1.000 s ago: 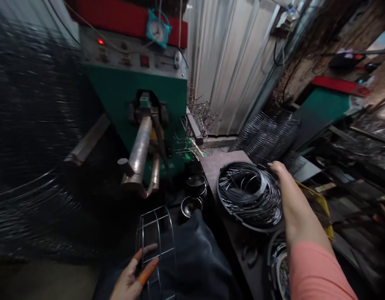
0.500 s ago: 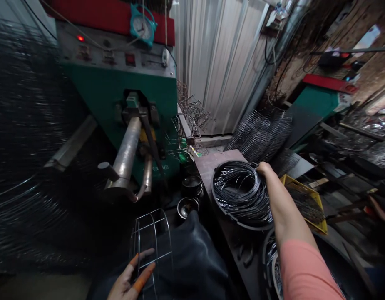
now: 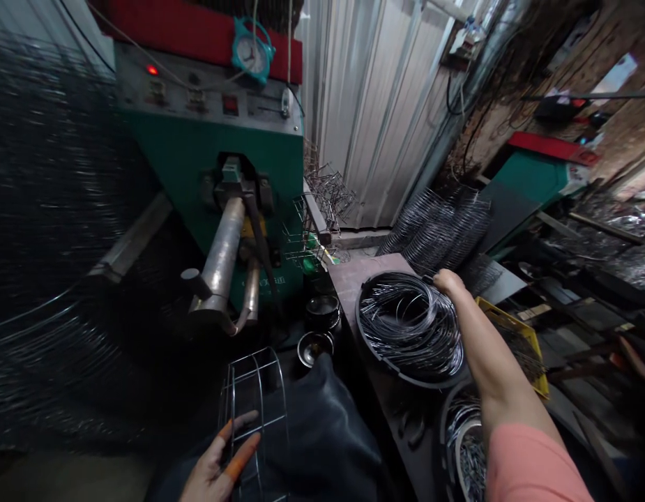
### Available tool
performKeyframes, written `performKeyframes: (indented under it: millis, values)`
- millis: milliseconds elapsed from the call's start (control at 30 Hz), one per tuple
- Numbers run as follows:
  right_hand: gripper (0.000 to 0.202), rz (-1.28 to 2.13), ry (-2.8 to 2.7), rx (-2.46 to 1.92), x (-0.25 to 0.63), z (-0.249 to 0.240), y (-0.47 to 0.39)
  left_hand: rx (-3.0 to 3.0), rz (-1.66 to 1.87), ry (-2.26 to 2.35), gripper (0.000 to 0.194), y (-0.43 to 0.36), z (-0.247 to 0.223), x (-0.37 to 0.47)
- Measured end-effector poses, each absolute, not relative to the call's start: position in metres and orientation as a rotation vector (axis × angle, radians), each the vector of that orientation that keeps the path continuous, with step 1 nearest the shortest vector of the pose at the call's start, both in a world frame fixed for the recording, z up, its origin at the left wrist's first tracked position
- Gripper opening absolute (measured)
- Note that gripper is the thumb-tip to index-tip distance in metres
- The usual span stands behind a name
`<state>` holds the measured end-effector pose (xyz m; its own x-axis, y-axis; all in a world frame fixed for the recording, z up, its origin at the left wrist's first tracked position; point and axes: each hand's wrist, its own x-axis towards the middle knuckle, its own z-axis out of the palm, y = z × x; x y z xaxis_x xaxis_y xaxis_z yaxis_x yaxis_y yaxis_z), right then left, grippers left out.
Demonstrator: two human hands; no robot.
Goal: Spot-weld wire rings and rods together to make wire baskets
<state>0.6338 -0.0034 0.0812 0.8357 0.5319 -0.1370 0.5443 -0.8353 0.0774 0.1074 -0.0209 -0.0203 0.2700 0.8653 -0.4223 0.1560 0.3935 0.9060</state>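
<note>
A curved wire frame [image 3: 260, 397] rests over my lap at the bottom centre. My left hand [image 3: 225, 453], with orange coverings on some fingers, is at the frame's left side, fingers spread and touching its wires. At the far right rim of a round black tray [image 3: 372, 346], my right hand [image 3: 448, 282] has its fingers closed; what they hold, if anything, is hidden. Loops of thin metal wire [image 3: 437, 341] fill that tray, which sits on a narrow table [image 3: 353, 268].
A green machine [image 3: 170, 150] with metal arms [image 3: 222, 244] stands ahead on the left. Small metal bowls [image 3: 314, 348] lie beside the table. A second round container [image 3: 448, 432] and a yellow crate [image 3: 540, 341] are at the right. Stacked wire rings [image 3: 431, 223] stand behind.
The view has shifted slightly, so the machine sits further right and lower. My right forearm has moved a little to the right; both hands keep nearly the same pose.
</note>
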Motion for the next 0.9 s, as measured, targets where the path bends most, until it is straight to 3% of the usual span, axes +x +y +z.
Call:
performKeyframes:
  millis: [233, 400, 500, 633, 900]
  values:
    - [0.033, 0.071, 1.308, 2.917, 0.590, 0.155, -0.033, 0.945, 0.682, 1.223, 0.062, -0.031, -0.026, 0.095]
    - [0.029, -0.290, 1.813, 2.984, 0.520, 0.206, -0.060, 0.870, 0.817, 1.137, 0.054, -0.037, -0.026, 0.081]
    - [0.039, -0.490, 2.123, 2.942, 0.469, 0.215, -0.066, 0.847, 0.879, 1.066, 0.049, -0.030, -0.016, 0.074]
    - [0.056, -0.865, 2.433, 2.787, 0.413, 0.193, -0.057, 0.878, 0.983, 1.053, 0.043, -0.006, 0.002, 0.063]
    - [0.042, -1.621, 2.556, 2.500, 0.351, 0.070, -0.006, 0.924, 1.133, 1.068, 0.038, 0.040, 0.009, 0.049]
